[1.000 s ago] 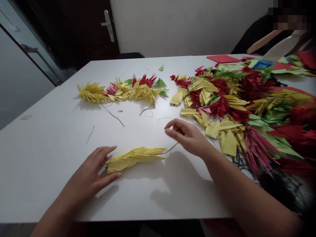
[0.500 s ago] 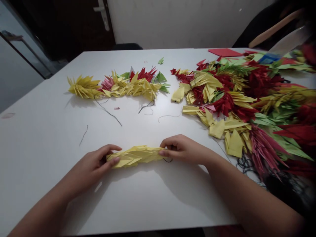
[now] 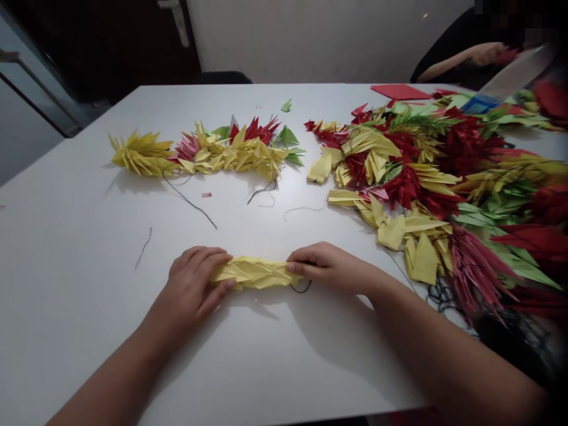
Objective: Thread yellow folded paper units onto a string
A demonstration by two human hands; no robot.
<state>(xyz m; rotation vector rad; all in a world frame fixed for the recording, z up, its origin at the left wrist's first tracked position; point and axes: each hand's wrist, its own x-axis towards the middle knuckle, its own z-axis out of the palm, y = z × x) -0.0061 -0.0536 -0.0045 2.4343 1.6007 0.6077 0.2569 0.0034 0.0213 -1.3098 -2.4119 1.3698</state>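
A short string of stacked yellow folded paper pieces [image 3: 255, 272] lies on the white table [image 3: 89, 284] in front of me. My left hand [image 3: 195, 284] grips its left end, fingers wrapped over it. My right hand [image 3: 322, 267] pinches its right end, where a loop of dark thread [image 3: 300, 289] hangs out. The yellow string looks squeezed together between both hands.
A longer chain of yellow, pink, red and green folded pieces [image 3: 204, 155] lies farther back. A big heap of red, yellow and green folded paper [image 3: 444, 183] covers the right side. Loose thread bits [image 3: 190, 204] lie between. Another person's arm [image 3: 461, 59] rests at the far right corner.
My right hand came down from above the table and pinched the yellow string's right end. My left hand closed on the left end and slid rightward, shortening the stack.
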